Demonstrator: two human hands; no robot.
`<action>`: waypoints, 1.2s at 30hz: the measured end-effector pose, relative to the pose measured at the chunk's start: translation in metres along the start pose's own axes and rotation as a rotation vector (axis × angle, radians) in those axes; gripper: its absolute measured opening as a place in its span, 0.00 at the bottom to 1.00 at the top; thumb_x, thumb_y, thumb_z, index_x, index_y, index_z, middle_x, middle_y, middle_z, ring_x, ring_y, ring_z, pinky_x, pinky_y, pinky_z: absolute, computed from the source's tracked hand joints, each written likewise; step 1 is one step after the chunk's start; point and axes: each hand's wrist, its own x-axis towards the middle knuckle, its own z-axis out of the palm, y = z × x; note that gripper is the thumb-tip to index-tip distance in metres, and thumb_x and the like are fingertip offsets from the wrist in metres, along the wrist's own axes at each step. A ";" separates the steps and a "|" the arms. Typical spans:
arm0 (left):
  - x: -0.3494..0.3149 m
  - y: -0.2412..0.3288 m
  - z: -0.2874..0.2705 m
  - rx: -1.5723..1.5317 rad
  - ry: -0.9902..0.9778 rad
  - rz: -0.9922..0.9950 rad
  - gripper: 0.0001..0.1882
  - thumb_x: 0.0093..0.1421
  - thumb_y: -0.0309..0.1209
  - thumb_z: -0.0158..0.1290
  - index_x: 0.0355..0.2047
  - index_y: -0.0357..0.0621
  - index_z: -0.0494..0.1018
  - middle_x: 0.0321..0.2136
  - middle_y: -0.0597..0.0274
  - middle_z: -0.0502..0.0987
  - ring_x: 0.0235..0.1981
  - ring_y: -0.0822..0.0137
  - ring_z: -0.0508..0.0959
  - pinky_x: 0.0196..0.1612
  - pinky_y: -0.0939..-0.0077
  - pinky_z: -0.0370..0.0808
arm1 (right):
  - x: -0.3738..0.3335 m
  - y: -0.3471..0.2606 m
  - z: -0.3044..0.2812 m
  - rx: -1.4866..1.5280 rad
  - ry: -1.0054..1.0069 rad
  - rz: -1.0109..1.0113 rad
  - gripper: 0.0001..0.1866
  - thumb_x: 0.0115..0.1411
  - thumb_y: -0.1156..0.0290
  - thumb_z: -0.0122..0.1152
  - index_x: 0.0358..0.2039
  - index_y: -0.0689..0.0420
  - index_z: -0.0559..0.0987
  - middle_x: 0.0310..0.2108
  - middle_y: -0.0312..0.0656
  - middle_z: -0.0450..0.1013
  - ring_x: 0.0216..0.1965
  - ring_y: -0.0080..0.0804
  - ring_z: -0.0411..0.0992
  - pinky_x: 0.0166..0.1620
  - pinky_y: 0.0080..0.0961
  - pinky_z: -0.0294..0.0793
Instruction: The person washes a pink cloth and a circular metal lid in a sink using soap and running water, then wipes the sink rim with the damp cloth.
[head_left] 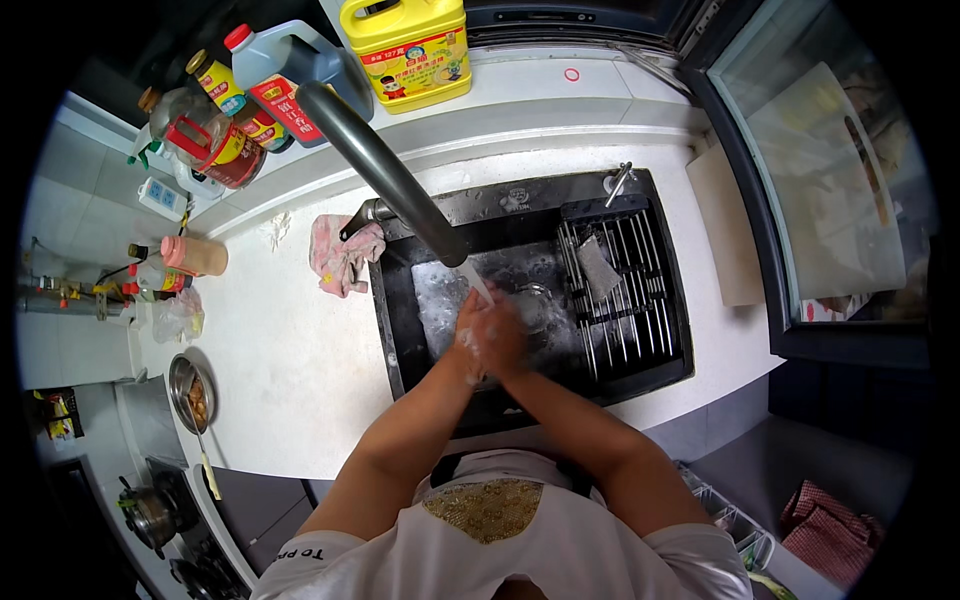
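Observation:
My left hand (467, 335) and my right hand (500, 338) are pressed against each other over the black sink (388, 345). A stream of water (477, 281) falls onto them from the dark curved faucet (400, 195). White suds cling to my left wrist. The right hand covers much of the left one, and its fingers are blurred, so I cannot see whether anything is between them. Foamy water spreads over the basin floor below. A round drain fitting (538, 307) shows just right of my hands.
A metal drying rack (640, 300) holding a light scouring pad (599, 268) covers the sink's right side. Left of the faucet lies a pink rag (343, 255). Bottles and a yellow jug (412, 55) line the back ledge. A metal pan (183, 385) stands at the counter's left.

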 end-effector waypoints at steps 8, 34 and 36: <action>-0.007 0.015 0.016 -0.301 -0.100 -0.193 0.15 0.60 0.46 0.43 0.34 0.49 0.70 0.29 0.62 0.73 0.32 0.64 0.74 0.35 0.68 0.72 | -0.014 -0.005 -0.002 -0.003 -0.044 -0.051 0.11 0.53 0.67 0.53 0.21 0.60 0.69 0.26 0.49 0.65 0.33 0.49 0.65 0.35 0.41 0.63; 0.099 0.012 0.013 1.594 0.241 -0.248 0.12 0.60 0.38 0.42 0.35 0.43 0.68 0.33 0.56 0.72 0.35 0.59 0.73 0.43 0.67 0.71 | 0.035 0.087 -0.027 0.395 -0.125 0.799 0.15 0.48 0.69 0.65 0.35 0.60 0.73 0.32 0.37 0.72 0.33 0.23 0.69 0.36 0.18 0.70; 0.102 0.009 0.013 1.656 0.202 -0.220 0.12 0.61 0.38 0.41 0.36 0.43 0.67 0.35 0.55 0.72 0.36 0.59 0.73 0.45 0.66 0.71 | 0.041 0.086 -0.029 0.432 -0.144 0.721 0.15 0.47 0.72 0.64 0.36 0.60 0.73 0.33 0.37 0.72 0.34 0.23 0.70 0.36 0.18 0.70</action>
